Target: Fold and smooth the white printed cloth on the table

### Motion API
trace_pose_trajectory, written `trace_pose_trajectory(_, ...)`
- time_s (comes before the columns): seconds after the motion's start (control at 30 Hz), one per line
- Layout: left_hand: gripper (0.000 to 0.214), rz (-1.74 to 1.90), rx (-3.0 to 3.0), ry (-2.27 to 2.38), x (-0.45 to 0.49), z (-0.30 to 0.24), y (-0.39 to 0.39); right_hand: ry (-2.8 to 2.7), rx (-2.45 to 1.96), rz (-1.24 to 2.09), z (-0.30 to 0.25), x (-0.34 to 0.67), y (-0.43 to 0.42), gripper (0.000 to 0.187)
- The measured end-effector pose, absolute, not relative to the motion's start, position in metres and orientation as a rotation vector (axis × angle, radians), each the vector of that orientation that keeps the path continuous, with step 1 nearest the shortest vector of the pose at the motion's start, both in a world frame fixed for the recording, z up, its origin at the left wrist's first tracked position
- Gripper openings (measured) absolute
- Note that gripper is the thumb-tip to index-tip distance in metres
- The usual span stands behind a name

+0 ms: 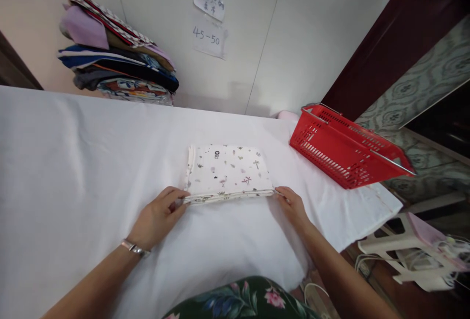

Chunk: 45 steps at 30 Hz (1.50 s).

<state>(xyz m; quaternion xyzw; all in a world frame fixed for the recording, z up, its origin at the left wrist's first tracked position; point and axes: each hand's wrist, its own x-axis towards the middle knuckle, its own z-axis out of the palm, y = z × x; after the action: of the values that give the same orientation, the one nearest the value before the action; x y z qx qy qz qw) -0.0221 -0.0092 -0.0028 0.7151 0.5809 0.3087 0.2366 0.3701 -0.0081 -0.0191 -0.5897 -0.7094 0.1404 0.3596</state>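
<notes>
A folded white cloth with a small print of leaves and palm trees lies flat in the middle of the white-covered table. Its near edge shows several layers. My left hand, with a watch on the wrist, pinches the near left corner between thumb and fingers. At the near right corner, my right hand is closed on the cloth's edge in the same way. The fingertips of both hands are partly hidden by the fabric.
The white table cover spreads around the cloth. A red plastic basket stands at the right edge. At the back left rises a stack of folded fabrics. Handwritten paper signs hang on the wall. Low on the right is a stool.
</notes>
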Motion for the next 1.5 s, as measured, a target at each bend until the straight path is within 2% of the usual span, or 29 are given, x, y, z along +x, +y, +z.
trace_pose_trajectory(0.23,0.025,0.853,2.0,1.568,-0.025,-0.006,-0.008,-1.857,-1.538,0.421,-0.02,0.36,0.005,0.028)
trace_pose_trajectory(0.5,0.026,0.863,2.015,1.548,-0.024,-0.006,-0.007,-1.853,-1.599,0.373,-0.015,0.353,0.009,0.023)
trace_pose_trajectory(0.7,0.025,0.89,2.059,1.598,-0.018,-0.008,-0.009,-1.847,-1.759,0.116,-0.006,0.346,0.01,0.017)
trace_pose_trajectory(1.0,0.023,0.848,2.097,1.602,-0.018,-0.007,-0.009,-1.849,-1.976,0.206,-0.009,0.346,0.007,0.011)
trace_pose_trajectory(1.27,0.02,0.809,2.344,1.629,-0.018,-0.008,-0.01,-1.933,-1.723,0.255,-0.014,0.352,0.007,0.028)
trace_pose_trajectory(1.5,0.015,0.685,2.545,1.784,-0.012,-0.006,-0.007,-1.952,-1.83,0.143,-0.021,0.354,0.007,0.025)
